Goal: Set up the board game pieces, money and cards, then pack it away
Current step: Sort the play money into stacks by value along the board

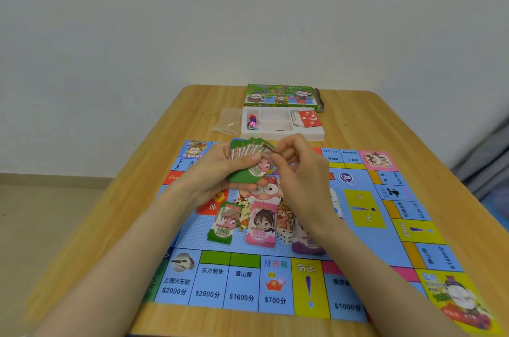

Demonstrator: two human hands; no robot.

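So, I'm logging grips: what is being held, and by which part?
A fan of green notes: the left hand grips its lower end, thumb across the front; the right hand pinches the upper right edge.

Left hand (217,168) grips fanned green notes (249,148); fingers (276,156) of right hand (301,172) pinch their top edge
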